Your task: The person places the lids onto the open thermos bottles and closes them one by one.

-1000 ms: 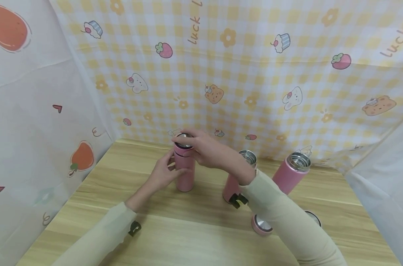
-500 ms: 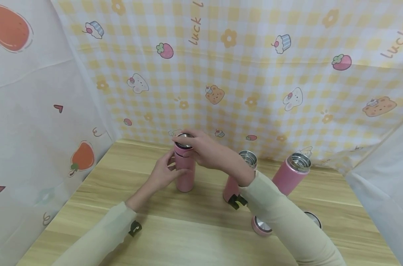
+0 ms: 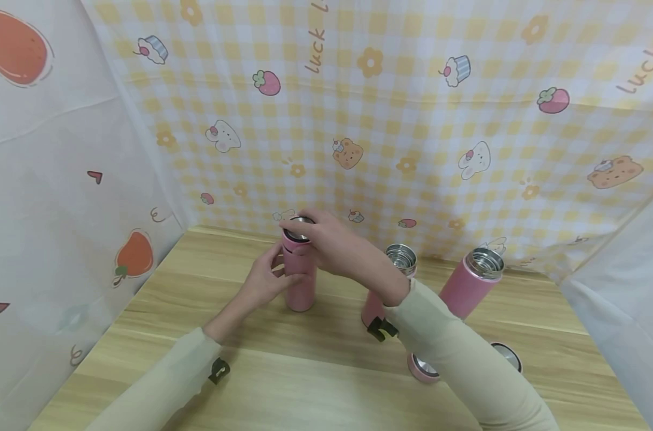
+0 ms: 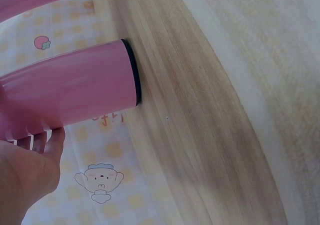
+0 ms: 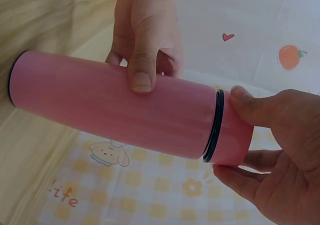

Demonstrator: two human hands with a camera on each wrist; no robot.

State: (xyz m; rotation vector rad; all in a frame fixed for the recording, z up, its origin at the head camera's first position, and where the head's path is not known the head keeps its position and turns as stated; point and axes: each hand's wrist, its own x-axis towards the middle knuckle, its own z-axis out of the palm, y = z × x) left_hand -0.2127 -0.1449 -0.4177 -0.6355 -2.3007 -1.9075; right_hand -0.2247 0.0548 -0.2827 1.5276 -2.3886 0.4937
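Observation:
A pink thermos (image 3: 300, 293) stands upright on the wooden table, left of the middle in the head view. My left hand (image 3: 265, 280) grips its body, with the thumb across the front and the fingers behind. Its pink lid (image 5: 236, 130) sits at the top, and my right hand (image 3: 337, 242) holds that lid between thumb and fingers. In the right wrist view a dark ring parts the lid from the body, and the right thumb presses the lid's side. The left wrist view shows the thermos base and my left fingers along its wall.
Two more pink thermoses stand to the right without lids: one partly behind my right forearm (image 3: 401, 260), one farther right (image 3: 470, 284). Two loose lids lie on the table (image 3: 315, 389) by my right sleeve, a pink-rimmed lid (image 3: 422, 371) and another lid (image 3: 506, 355). A patterned cloth (image 3: 358, 120) hangs behind.
My right hand has turned slightly on the lid, and its wrist and forearm have shifted a little. My left hand and the thermos body have stayed in place.

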